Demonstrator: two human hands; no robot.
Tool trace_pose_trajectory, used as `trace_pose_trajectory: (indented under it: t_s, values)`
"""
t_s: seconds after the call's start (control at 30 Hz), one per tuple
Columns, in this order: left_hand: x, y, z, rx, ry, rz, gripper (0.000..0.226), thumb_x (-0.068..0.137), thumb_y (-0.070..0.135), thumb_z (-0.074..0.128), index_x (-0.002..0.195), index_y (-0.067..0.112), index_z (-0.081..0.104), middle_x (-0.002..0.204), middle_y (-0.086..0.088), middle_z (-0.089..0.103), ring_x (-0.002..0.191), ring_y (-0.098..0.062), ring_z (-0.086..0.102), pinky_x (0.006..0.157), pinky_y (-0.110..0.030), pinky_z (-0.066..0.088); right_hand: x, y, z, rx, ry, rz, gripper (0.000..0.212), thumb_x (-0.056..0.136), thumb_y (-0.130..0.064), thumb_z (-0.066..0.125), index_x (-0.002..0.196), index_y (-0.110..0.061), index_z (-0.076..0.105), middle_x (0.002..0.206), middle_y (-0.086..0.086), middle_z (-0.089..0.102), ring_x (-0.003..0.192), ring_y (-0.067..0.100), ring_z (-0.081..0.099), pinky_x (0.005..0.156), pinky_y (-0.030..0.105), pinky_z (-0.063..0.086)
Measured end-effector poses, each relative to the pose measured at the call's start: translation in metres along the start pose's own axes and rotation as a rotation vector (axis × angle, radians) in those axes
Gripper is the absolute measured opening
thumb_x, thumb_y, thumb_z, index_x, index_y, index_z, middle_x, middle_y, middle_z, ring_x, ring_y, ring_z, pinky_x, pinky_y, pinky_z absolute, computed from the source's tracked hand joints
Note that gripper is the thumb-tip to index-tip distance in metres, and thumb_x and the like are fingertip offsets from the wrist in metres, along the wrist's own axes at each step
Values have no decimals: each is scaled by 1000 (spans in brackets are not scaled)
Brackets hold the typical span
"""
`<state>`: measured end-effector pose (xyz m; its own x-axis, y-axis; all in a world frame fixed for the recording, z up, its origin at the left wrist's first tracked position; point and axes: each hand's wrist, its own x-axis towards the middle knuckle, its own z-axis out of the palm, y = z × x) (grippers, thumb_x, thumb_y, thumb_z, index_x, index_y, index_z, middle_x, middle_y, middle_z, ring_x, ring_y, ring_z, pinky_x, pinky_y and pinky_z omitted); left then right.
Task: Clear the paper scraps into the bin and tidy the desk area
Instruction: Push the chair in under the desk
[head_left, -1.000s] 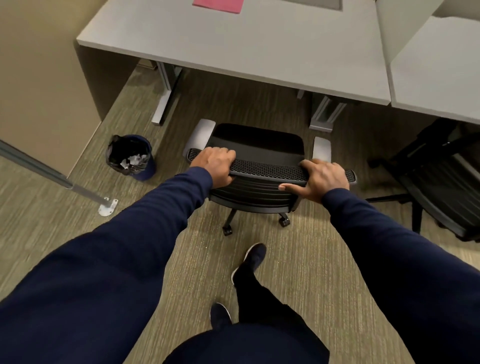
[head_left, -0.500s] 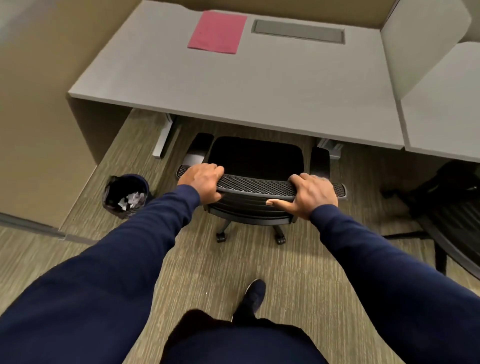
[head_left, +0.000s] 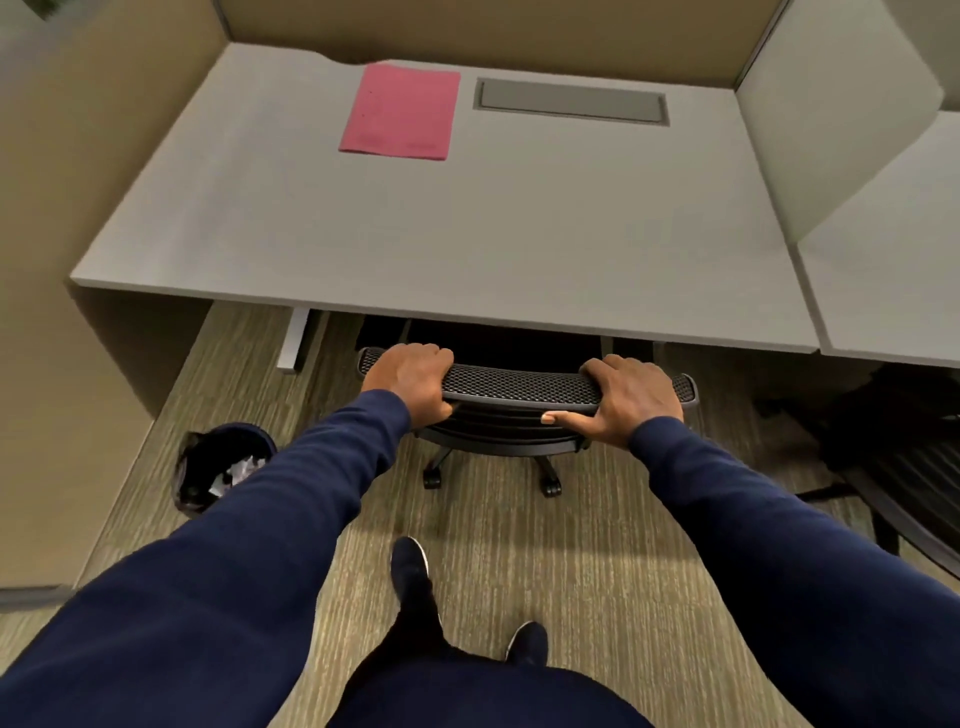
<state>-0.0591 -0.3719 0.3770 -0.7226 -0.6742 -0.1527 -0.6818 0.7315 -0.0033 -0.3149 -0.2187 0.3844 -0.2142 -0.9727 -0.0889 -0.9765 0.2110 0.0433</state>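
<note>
Grey desk (head_left: 467, 234) carried a pink sheet (head_left: 399, 113) near its far edge. Left hand (head_left: 410, 376) and right hand (head_left: 631, 400) each gripped the chair (head_left: 514, 387) backrest, tucked under the near edge. Paper scraps (head_left: 236, 473) lay in the bin (head_left: 221, 467) by the desk's left corner.

We find no readable text — no label, brand, number or sign on desk (head_left: 467, 249), pink folder (head_left: 400, 111), chair (head_left: 519, 387) or bin (head_left: 223, 467) — only faint specks on folder, too small to tell.
</note>
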Motion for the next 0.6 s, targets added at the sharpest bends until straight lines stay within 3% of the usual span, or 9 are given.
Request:
trace_pose_trajectory:
  t_s: [0.23,0.6]
  values:
    - [58,-43,-5,-40,-4,87,44,75,49,66,107,20,60,103,-4,67,95,-28,64,83,-36,47,54,-7,-4,38,-9,81,111,55,-108,20,121,-31,62,111,-6,68,100,20,64,90,38,49]
    - [82,-45,1,-48,23,108,53,75,60,61,108,18,58,101,-4,65,90,-25,61,82,-37,46,87,13,-5,0,-56,48,106,57,-107,22,121,-33,62,105,-7,64,93,17,60,85,36,48]
